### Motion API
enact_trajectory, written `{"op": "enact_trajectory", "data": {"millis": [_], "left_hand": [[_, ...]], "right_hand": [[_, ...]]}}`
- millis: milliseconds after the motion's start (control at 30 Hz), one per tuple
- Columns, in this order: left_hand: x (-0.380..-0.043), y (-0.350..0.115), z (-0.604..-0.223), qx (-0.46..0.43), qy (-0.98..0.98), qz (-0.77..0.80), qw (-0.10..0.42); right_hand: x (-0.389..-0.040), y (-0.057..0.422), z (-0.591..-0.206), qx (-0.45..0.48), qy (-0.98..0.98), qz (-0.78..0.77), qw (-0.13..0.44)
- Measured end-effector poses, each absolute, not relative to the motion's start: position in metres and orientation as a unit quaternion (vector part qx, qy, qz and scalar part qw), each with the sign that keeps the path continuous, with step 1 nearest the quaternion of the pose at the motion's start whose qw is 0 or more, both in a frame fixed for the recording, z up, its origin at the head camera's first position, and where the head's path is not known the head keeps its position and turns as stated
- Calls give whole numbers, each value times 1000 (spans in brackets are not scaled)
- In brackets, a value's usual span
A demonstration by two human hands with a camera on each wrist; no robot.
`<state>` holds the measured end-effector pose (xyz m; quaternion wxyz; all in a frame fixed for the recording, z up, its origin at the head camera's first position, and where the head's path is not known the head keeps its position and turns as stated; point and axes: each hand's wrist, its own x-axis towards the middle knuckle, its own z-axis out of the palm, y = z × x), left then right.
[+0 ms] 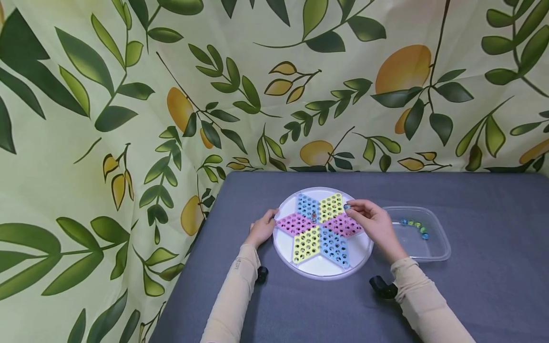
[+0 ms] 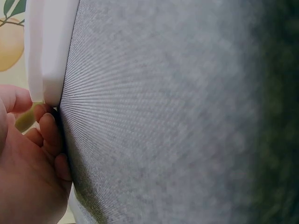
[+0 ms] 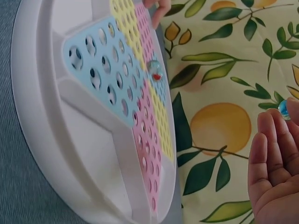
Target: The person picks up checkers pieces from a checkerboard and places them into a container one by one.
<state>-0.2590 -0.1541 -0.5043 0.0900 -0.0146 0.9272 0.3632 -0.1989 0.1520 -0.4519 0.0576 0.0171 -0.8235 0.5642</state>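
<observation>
A round white Chinese checkers board [image 1: 283, 247] lies on the table, its star of blue, yellow and pink triangles full of holes. At the board's left edge my left hand [image 1: 260, 229] holds the rim; the left wrist view shows its thumb and fingers about the white edge [image 2: 53, 56]. Between thumb and fingertips my right hand [image 1: 379, 226] pinches a blue marble [image 3: 283, 109], above the upper right of the board. Near the star's centre sits a clear marble with red inside [image 3: 154, 69].
Right of the board stands a clear plastic container [image 1: 446, 245] with several blue and green marbles [image 1: 418, 224]. A grey cloth [image 1: 493, 295] covers the table. Behind and to the left hangs a leaf-patterned curtain [image 1: 240, 38]. Dark wrist devices [image 1: 383, 287] show under both forearms.
</observation>
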Motion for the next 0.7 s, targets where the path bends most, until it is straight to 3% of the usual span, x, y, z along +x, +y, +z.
{"op": "enact_trajectory", "data": {"millis": [267, 400, 600, 700], "left_hand": [[-259, -154, -501, -16, 928, 363, 88], [-257, -155, -500, -17, 929, 359, 89], [-258, -154, -499, -11, 931, 353, 88], [-258, -155, -500, -7, 932, 351, 87]], "right_hand": [[-237, 186, -536, 3, -814, 571, 109], [-229, 191, -523, 8, -819, 562, 120], [-206, 194, -484, -7, -816, 571, 92], [-207, 203, -491, -30, -822, 560, 96]]}}
